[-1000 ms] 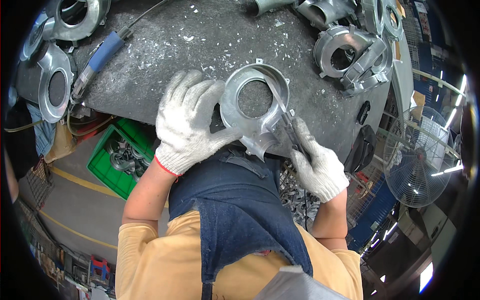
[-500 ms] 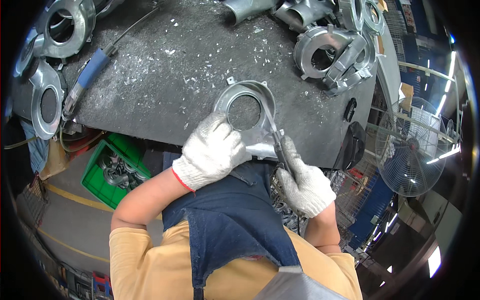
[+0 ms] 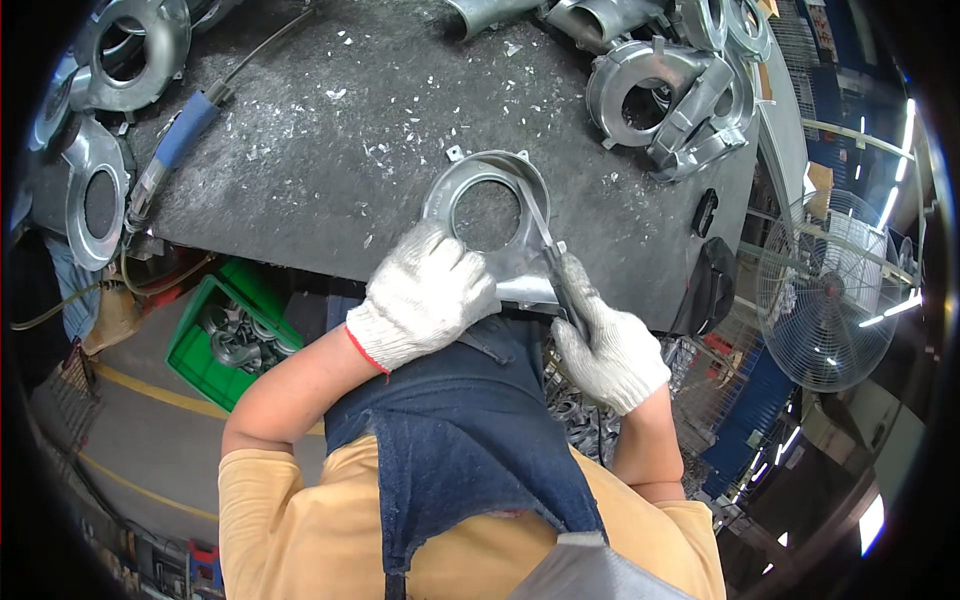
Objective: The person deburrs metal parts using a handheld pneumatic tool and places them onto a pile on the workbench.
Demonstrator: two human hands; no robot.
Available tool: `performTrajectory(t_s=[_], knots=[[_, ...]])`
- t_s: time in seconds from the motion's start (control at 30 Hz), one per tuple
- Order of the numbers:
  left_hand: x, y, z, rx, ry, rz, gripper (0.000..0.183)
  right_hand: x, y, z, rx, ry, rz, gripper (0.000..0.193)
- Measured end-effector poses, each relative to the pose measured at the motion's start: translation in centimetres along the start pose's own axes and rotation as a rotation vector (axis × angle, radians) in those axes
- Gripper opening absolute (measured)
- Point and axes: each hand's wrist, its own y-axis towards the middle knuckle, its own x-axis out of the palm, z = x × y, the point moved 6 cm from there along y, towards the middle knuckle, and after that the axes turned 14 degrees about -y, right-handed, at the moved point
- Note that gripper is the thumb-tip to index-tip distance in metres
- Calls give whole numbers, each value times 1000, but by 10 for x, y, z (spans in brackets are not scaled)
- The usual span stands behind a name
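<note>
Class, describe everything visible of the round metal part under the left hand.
The metal part is silvery and cast-looking: a raised-rim ring around a large round hole, with small tabs on its far edge, the near end partly hidden. It lies flat on the dark table, at the near edge. The left hand grips its near left side; a thin blade reaches over its right side, contact unclear.

The left glove (image 3: 425, 290) was off-white with a red hem, the right glove (image 3: 615, 355) off-white too. I saw a silver ring (image 3: 510, 264), a silver-bladed tool (image 3: 540, 228) and a charcoal bench (image 3: 330, 210) flecked white. The apron (image 3: 430, 410) was navy, the shirt (image 3: 285, 530) soft yellow, the crate (image 3: 200, 375) bright green, the grey floor (image 3: 150, 435) striped yellow.
</note>
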Motion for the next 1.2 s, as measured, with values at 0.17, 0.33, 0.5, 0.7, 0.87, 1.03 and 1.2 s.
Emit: performTrajectory(t_s=[0.17,0.33,0.5,0.7,0.87,1.03,1.2], knots=[[3,2,3,-24,30,10,33,-7,-4,0,-27,26,-23,71],[7,1,3,-10,26,53,32,-5,3,3,49,31,-92,75],[7,3,4,-6,34,48,32,-1,6,4,2,32,-80,76],[-4,11,16,-29,142,109,34,30,6,25,-107,222,169,90],[-49,28,34,-136,142,106,35,80,-11,62,-15,724,333,62],[-54,40,43,-240,88,113,28,83,-2,44,-149,762,507,54],[-47,52,51,-301,106,69,29,80,-2,36,-109,603,208,50]])
